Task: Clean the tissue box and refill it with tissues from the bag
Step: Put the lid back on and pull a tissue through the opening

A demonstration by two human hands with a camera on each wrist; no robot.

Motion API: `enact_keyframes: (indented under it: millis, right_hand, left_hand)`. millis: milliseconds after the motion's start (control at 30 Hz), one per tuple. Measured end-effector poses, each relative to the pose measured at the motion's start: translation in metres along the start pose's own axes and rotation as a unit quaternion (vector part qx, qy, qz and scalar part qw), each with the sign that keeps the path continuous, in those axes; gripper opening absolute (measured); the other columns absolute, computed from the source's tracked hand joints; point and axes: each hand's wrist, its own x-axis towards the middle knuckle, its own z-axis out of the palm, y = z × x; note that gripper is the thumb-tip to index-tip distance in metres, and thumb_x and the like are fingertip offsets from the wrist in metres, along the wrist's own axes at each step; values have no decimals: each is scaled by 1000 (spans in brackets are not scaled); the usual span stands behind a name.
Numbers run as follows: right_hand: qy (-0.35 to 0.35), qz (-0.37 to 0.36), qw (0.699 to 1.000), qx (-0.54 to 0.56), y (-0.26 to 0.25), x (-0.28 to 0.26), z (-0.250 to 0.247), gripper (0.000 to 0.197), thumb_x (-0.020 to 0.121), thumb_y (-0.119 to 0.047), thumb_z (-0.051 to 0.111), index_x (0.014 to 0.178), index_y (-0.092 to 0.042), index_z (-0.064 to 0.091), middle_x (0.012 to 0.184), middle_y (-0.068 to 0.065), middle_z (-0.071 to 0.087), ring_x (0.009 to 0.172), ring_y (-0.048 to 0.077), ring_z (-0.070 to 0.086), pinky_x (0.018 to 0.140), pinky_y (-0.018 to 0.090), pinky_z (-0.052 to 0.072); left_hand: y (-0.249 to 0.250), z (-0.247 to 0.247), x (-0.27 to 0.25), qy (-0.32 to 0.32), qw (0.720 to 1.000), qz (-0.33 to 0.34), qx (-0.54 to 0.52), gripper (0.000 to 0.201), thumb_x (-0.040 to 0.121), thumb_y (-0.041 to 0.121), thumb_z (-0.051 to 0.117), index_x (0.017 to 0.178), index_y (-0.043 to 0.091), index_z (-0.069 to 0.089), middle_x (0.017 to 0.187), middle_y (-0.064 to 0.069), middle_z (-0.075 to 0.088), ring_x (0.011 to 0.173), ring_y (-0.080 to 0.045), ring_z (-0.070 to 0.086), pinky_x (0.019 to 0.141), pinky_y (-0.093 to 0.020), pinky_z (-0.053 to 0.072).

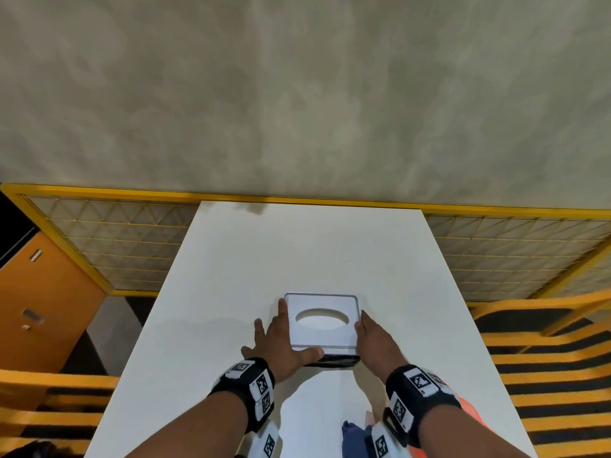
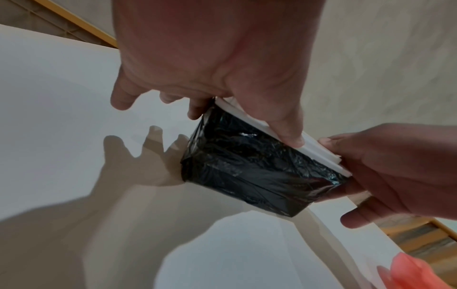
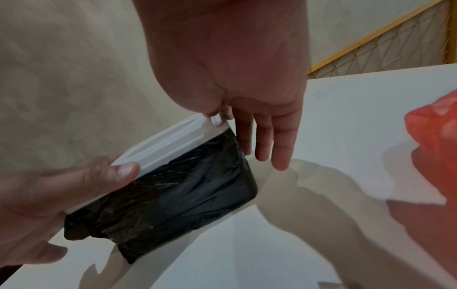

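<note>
The tissue box [image 1: 317,338] stands on the white table [image 1: 231,259]. It has a white lid with an oval opening, and black film wraps its sides [image 2: 247,172] [image 3: 173,195]. My left hand [image 1: 281,335] holds the near left corner: the thumb lies over the lid's near edge and the fingers spread along the left side. My right hand [image 1: 373,338] holds the right side, thumb on the lid rim, fingers [image 3: 262,136] pointing straight down the black wall. An orange-red bag [image 1: 469,411] lies at the near right, partly hidden by my right wrist.
A blue cloth [image 1: 352,438] lies at the table's near edge between my forearms. Yellow and black slatted seats [image 1: 545,358] flank the table. An orange cabinet [image 1: 39,309] stands at the left, and a yellow mesh fence [image 1: 132,246] runs behind the table.
</note>
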Motion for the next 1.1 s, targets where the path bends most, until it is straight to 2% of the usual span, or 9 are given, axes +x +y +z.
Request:
enact_keyframes:
  millis: [167,233,300,367,433,600,800,967,1100]
  right_hand:
    - [14,3,992,-124,-3,3,-2,50,105,-29,31,153,-20,23,147,12,42,128,33,45,103,40,41]
    - [107,-59,976,-182,-12,-1,-5,50,97,-26,43,147,-28,37,150,6,36,131,31,39,99,46,42]
    - [148,-173,952,-207,-27,-1,-4,36,86,-22,56,120,-31,64,149,6,41,134,32,38,100,51,38]
    - [107,-256,917,-286,-40,4,2,19,86,-30,61,101,-33,72,155,6,34,142,33,26,110,59,25]
    - [36,-272,895,-352,-48,11,2,19,92,-38,57,102,-35,72,163,0,14,148,30,6,114,62,8]
    - [-6,-367,811,-455,-57,33,-7,11,87,-34,64,96,-36,70,164,3,8,149,38,-1,107,74,7]
    - [-49,-454,706,-542,-80,52,-9,31,76,-39,76,106,-38,72,164,6,12,149,38,0,107,75,-2]
    - [-78,-492,695,-518,-80,58,-9,30,64,-32,85,93,-36,77,153,11,39,142,43,28,103,78,15]
    - [-62,-480,715,-505,-72,64,-5,6,70,-34,78,76,-33,77,157,5,33,144,39,26,106,74,15]
  left_hand:
    - [0,0,0,-11,1000,-13,-1,133,63,85,61,144,43,-36,168,8,4,153,-35,-12,114,-70,15]
    - [1,1,0,-1,1000,-9,1,133,63,85,60,144,43,-36,168,8,4,153,-35,-11,114,-69,16]
    - [2,0,-1,-3,1000,-11,3,133,63,86,60,144,43,-36,168,8,4,153,-36,-11,114,-69,16]
    - [1,0,-1,-5,1000,-11,7,133,64,86,59,144,43,-37,168,7,4,153,-36,-11,114,-68,16]
    - [1,1,-1,-4,1000,-11,9,133,63,87,58,143,43,-38,168,8,4,153,-36,-11,114,-69,16]
    - [2,2,-1,8,1000,-15,4,133,63,85,59,145,42,-36,167,8,9,154,-35,-8,113,-69,17]
    - [2,1,-1,6,1000,-16,-5,134,63,86,61,147,41,-34,167,7,11,154,-35,-5,115,-69,16]
    - [4,1,-1,0,1000,-19,-8,134,64,84,62,146,41,-34,167,8,13,154,-36,-6,115,-69,15]
    - [4,0,-2,-2,1000,-20,-9,133,64,85,61,145,42,-35,167,8,12,154,-35,-7,115,-68,15]
